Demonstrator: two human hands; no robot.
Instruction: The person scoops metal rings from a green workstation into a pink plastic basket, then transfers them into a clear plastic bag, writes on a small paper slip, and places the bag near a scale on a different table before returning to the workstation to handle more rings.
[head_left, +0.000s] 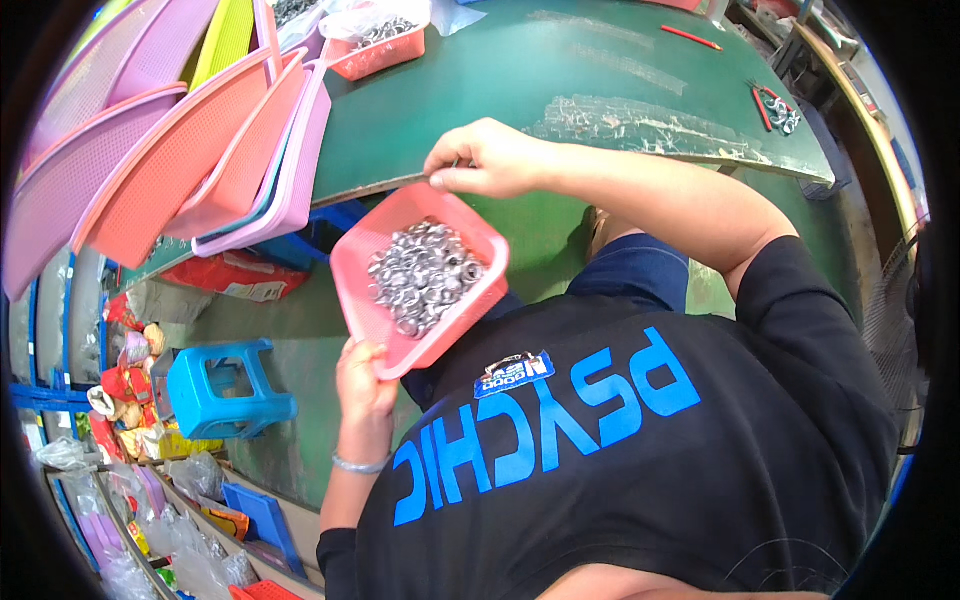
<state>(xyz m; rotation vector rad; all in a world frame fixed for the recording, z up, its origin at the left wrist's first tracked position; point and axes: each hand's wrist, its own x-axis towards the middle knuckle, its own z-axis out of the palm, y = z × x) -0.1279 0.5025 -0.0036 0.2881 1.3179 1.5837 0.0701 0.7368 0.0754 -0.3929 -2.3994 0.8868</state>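
Observation:
A pink plastic basket (345,265) is held tilted in front of my body, just off the table's near edge. Inside it lies a heap of small shiny metal rings (425,275). My left hand (367,378) grips the basket's near left corner, thumb against its wall. Over the basket's far rim, beside the table edge, is my right hand (478,160), its fingers curled and pinched together. A small dark bit shows between those fingers, too little to name.
On the green table (480,70) stand another pink basket of metal parts (376,50) and a stack of colored baskets (190,160). Red-handled pliers (765,108) and a red pencil-like stick (691,38) lie to the right. A blue stool (228,390) stands on the floor at left.

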